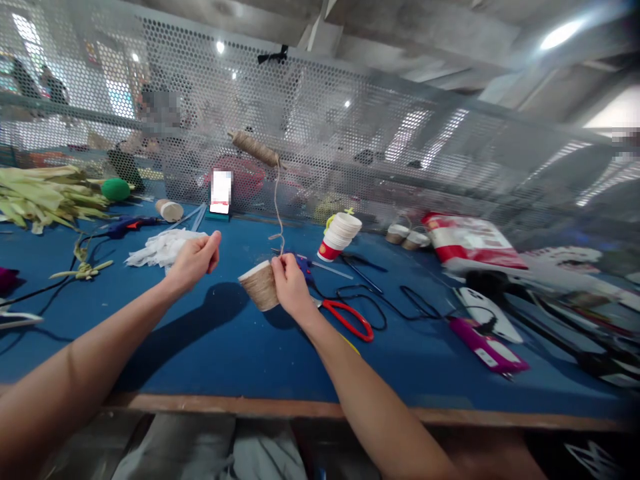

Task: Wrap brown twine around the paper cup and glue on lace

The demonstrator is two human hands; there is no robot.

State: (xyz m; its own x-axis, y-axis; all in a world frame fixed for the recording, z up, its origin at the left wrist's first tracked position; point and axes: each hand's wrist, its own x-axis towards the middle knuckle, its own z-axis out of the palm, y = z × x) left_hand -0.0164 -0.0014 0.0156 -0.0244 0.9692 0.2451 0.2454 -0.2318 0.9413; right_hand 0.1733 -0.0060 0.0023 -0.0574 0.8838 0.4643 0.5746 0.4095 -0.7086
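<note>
My right hand (291,285) pinches the rim of a paper cup (260,288) wrapped in brown twine. The cup is tilted above the blue table. A loose strand of twine (277,200) runs from near my right fingertips up to a twine spool (255,148) on the mesh screen. My left hand (194,261) is closed, thumb up, apart from the cup; whatever its fingers may hold is hidden. Just behind it lies a crumpled white bundle (163,248). Beside my right wrist are red-handled scissors (350,320), and a blue glue gun (304,267) is partly hidden behind that hand.
Stacked paper cups (341,235) stand behind my right hand. A phone (221,193) leans at the mesh screen (320,133). Husks (45,190) and another glue gun (131,227) lie left. Rightward are black cables (420,303), a purple power strip (487,347) and a red-white bag (473,243).
</note>
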